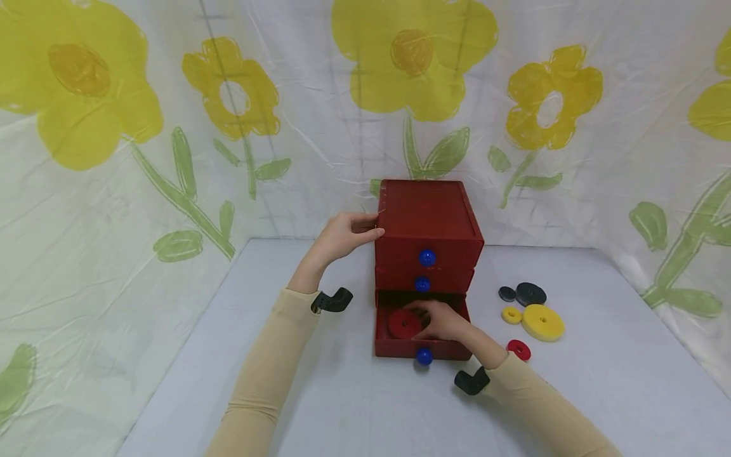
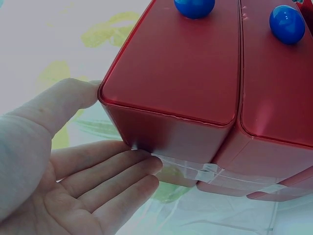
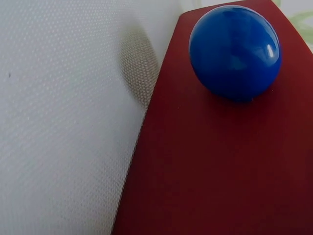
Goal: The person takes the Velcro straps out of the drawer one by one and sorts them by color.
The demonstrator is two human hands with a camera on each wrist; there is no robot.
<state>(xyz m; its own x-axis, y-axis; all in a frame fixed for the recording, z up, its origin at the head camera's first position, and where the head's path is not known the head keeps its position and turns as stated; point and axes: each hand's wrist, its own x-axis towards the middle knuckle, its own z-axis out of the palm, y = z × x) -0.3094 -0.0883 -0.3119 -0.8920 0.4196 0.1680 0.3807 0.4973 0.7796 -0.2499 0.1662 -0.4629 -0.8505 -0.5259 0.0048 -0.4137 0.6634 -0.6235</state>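
A red cabinet with three stacked drawers and blue knobs stands at the middle back. Its bottom drawer is pulled out. Inside it is a large red disc with a small centre hole. My right hand reaches into this drawer, fingers and thumb curved around the disc's right side. My left hand touches the cabinet's upper left side, its thumb at the front edge and its fingers extended along the side. The right wrist view shows only the drawer's blue knob and front; my hand is hidden there.
Right of the cabinet lie a small black disc, a large black disc, a small yellow disc, a large yellow disc and a small red disc. A flowered curtain hangs behind the white table.
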